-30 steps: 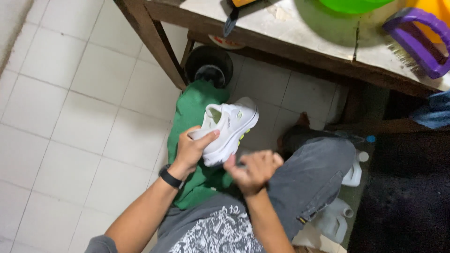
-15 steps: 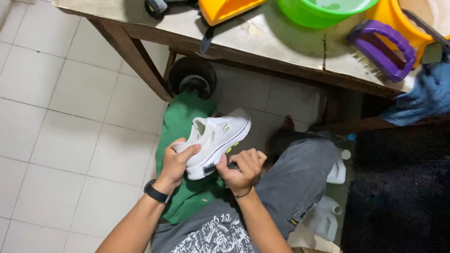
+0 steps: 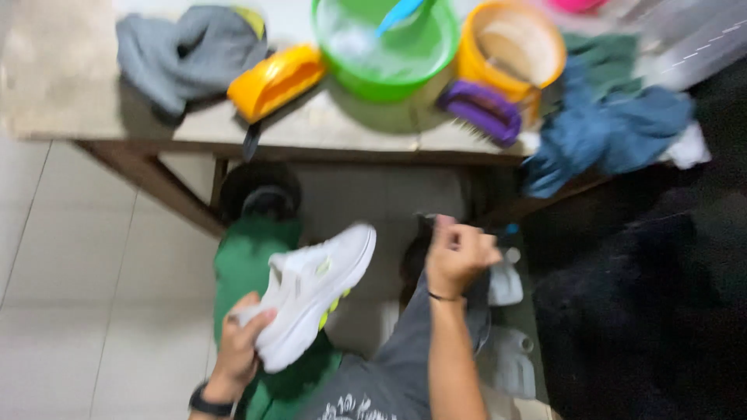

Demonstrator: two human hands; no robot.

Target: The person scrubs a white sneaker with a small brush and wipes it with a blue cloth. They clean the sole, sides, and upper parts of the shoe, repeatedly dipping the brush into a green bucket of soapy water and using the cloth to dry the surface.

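I see my left hand (image 3: pixel 240 340) gripping a white shoe (image 3: pixel 311 292) by its heel, fingers wrapped over the back edge, the toe pointing up and away over a green cloth (image 3: pixel 243 268) that lies on the tiled floor (image 3: pixel 93 272). My right hand (image 3: pixel 455 253) is raised off the shoe, well apart from it, fingers curled in a loose fist; the picture is too blurred for me to tell whether it has anything in it. Ahead is the table (image 3: pixel 62 85), carrying a grey cloth (image 3: pixel 183 50), a yellow scoop (image 3: pixel 274 78), a green basin (image 3: pixel 389 54), a purple brush (image 3: pixel 481 109), an orange bucket (image 3: pixel 510 50) and a blue cloth (image 3: pixel 607 132). White plastic jugs (image 3: pixel 506 350) stand on the floor beside my right leg.
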